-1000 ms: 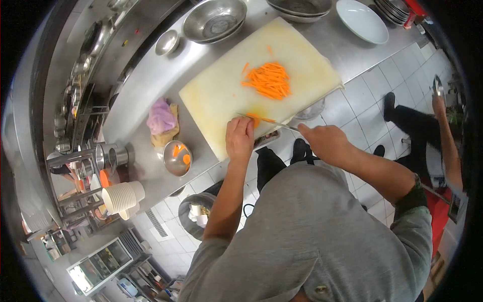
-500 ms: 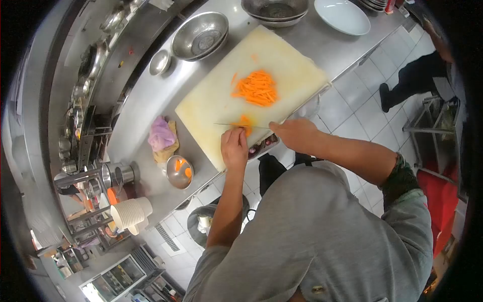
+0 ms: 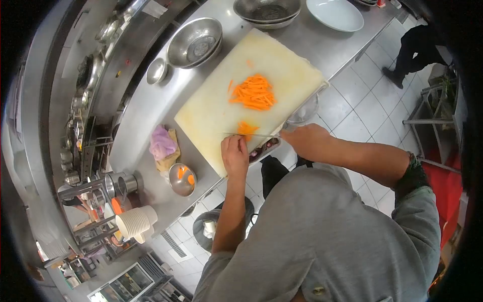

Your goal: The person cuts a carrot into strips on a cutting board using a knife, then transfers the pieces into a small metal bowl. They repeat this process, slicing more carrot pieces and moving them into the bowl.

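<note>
The knife (image 3: 264, 135) is gripped sideways by the right hand (image 3: 305, 142), its tip beside the curled left hand (image 3: 235, 151), whose hold cannot be told; carrot (image 3: 245, 128) is seen just beyond.

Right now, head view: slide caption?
Knife in the right grip, left grip close beside it, carrot sticks piled on the cutting board.

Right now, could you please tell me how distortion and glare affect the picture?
In the head view, wide-angle distortion curves the counter and the corners go black; also in the head view, metal shows pale sheen, and the knife looks faint.
</note>
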{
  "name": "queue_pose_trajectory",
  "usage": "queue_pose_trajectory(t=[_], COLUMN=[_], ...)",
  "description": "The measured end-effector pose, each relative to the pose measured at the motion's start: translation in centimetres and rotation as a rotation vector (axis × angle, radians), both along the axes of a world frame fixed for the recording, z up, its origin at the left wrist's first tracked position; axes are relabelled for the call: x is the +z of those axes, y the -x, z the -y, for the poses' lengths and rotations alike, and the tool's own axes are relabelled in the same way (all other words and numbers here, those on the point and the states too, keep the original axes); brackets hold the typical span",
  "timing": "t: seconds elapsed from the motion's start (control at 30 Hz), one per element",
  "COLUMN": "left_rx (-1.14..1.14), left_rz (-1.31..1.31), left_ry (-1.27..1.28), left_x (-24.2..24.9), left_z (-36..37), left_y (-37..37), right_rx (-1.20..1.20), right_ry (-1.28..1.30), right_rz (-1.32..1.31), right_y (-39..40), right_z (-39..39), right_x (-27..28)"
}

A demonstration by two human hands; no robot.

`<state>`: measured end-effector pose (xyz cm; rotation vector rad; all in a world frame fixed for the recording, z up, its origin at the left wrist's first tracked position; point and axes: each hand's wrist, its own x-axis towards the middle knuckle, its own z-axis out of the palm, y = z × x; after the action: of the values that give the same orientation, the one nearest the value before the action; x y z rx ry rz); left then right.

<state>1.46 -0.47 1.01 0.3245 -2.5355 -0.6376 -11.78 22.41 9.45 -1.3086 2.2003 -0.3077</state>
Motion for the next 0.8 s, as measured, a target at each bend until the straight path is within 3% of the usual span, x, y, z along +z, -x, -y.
queue_pose_trajectory(t=[0.07, 0.17, 0.27, 0.37, 0.47, 0.57, 0.67, 0.8], left_rx=[0.009, 0.007, 0.049, 0.036, 0.012, -0.014, -0.015, -0.015], left_rz=[0.001, 0.006, 0.082, 0.021, -0.002, 0.000, -0.041, -0.019], left_ry=[-0.008, 0.015, 0.071, 0.065, 0.061, 0.083, 0.088, 0.074], left_x=[-0.2, 0.0, -0.1, -0.1, -0.1, 0.4, 0.2, 0.4], left_z=[0.0, -0.2, -0.3, -0.4, -0.4, -0.6, -0.6, -0.8], left_y=[0.0, 0.1, -0.1, -0.3, -0.2, -0.5, -0.7, -0.3], right_rx=[-0.032, -0.055, -0.016, -0.020, -0.007, 0.050, -0.003, -0.008], right_ry=[-0.076, 0.121, 0.053, -0.068, 0.115, 0.138, -0.148, 0.036], right_rz=[0.034, -0.005, 0.037, 0.078, -0.018, -0.094, 0.097, -0.021], right_y=[-0.1, -0.1, 0.1, 0.2, -0.2, -0.3, -0.1, -0.2], right_z=[0.1, 2.5, 1.4, -0.3, 1.1, 1.8, 0.2, 0.7], right_x=[-1.4, -3.1, 0.6, 0.3, -3.3, -2.8, 2.2, -2.4])
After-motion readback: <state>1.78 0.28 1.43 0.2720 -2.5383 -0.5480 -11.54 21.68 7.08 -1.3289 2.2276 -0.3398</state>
